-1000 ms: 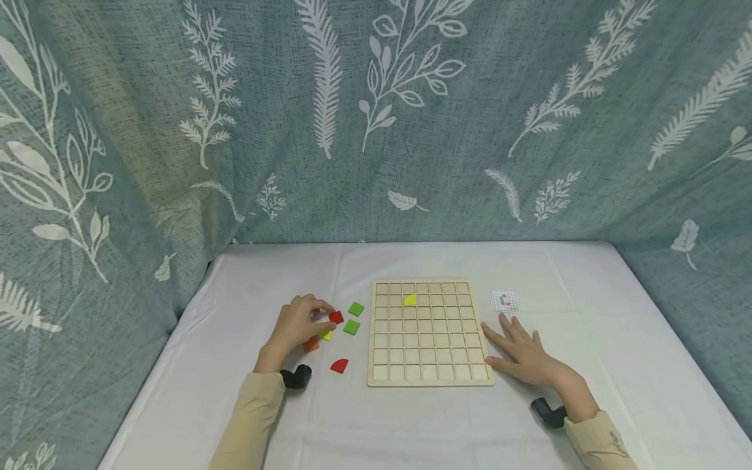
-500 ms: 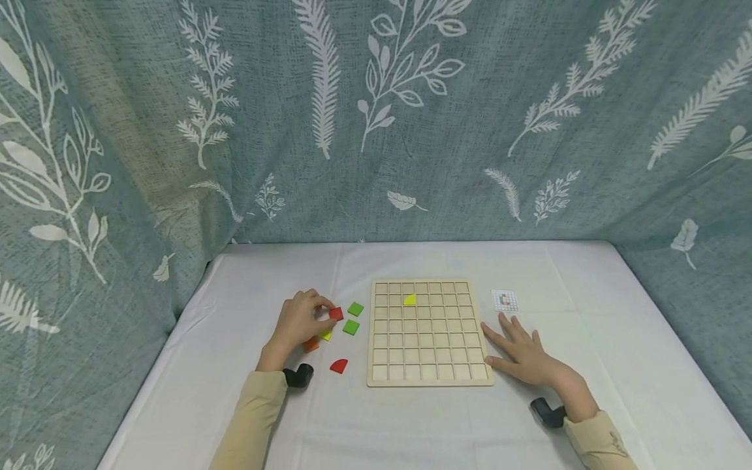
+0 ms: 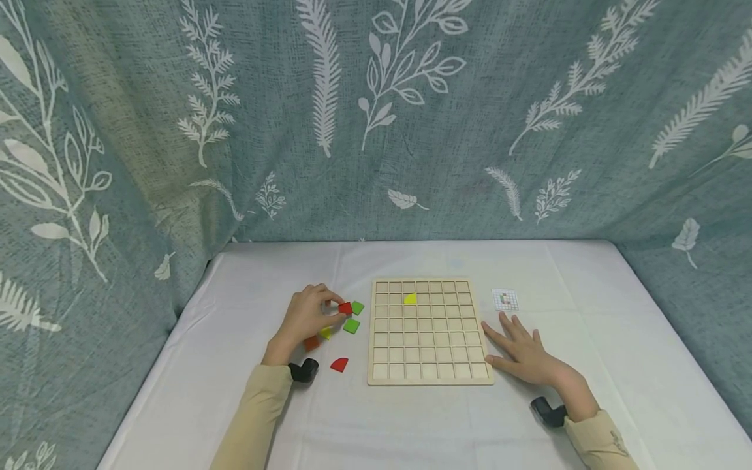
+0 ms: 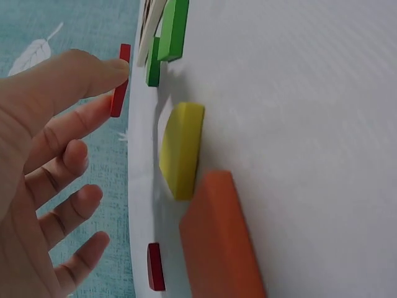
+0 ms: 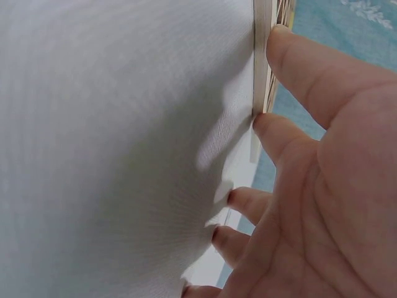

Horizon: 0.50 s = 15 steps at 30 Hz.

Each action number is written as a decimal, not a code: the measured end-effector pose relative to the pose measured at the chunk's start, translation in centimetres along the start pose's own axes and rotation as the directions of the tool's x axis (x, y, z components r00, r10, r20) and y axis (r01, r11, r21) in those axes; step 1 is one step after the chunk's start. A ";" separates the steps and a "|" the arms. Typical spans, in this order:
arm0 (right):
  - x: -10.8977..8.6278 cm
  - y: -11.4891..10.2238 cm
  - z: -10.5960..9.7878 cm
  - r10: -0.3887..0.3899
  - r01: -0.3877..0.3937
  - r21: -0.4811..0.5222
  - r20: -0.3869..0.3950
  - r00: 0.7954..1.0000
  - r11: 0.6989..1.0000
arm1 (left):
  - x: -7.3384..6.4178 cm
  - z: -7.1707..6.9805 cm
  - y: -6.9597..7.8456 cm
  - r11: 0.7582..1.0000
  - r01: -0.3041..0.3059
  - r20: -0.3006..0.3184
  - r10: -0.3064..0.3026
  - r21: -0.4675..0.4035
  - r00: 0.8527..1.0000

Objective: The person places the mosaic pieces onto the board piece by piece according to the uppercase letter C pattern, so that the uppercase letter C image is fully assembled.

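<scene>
My left hand [image 3: 307, 316] pinches a red square tile [image 3: 345, 308] between thumb and finger. In the left wrist view the red tile [image 4: 121, 81] is held on edge, raised off the cloth, with the other fingers loosely bent. A wooden grid board [image 3: 431, 384] lies to the right, and one yellow quarter-round tile [image 3: 410, 299] sits in a cell of its second row. My right hand [image 3: 525, 356] spreads its fingers at the board's right edge. The right wrist view shows its thumb and a finger touching the side of the board [image 5: 263, 56].
Near the left hand lie two green tiles [image 3: 352, 326], a yellow tile [image 3: 326, 333], an orange tile [image 3: 311, 343] and a red quarter-round tile [image 3: 339, 365]. A small printed grid card [image 3: 505, 299] rests right of the board. A patterned curtain [image 3: 376, 196] hangs behind the white-covered table [image 3: 435, 431].
My left hand has moved a little right and away from me with the red tile, towards the green tiles. The right hand has stayed at the board's edge.
</scene>
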State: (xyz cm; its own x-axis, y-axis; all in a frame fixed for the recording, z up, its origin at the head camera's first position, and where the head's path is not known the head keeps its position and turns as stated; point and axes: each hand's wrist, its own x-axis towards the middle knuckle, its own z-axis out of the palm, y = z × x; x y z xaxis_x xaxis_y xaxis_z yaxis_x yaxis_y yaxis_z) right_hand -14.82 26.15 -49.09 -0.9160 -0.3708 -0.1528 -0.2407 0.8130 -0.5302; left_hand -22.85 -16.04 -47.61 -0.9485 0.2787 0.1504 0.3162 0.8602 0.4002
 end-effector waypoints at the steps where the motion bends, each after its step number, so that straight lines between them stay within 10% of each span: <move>1: 0.0 0.0 0.0 0.005 -0.005 0.000 0.003 1.000 1.000 | 0.1 0.0 0.1 1.000 -0.005 0.001 0.005 -0.005 1.000; 15: 0.0 -0.1 0.1 0.009 -0.009 -0.005 0.003 1.000 1.000 | 1.1 0.8 1.6 0.992 -0.121 0.060 0.123 -0.023 0.991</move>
State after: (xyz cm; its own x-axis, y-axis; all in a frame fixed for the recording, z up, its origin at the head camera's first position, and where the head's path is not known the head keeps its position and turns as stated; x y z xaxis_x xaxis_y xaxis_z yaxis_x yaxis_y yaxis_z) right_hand -14.75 25.99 -49.15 -0.9171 -0.3651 -0.1604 -0.2341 0.8185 -0.5246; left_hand -23.36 -14.02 -47.52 -0.9020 0.4071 0.1439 0.4293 0.8099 0.3996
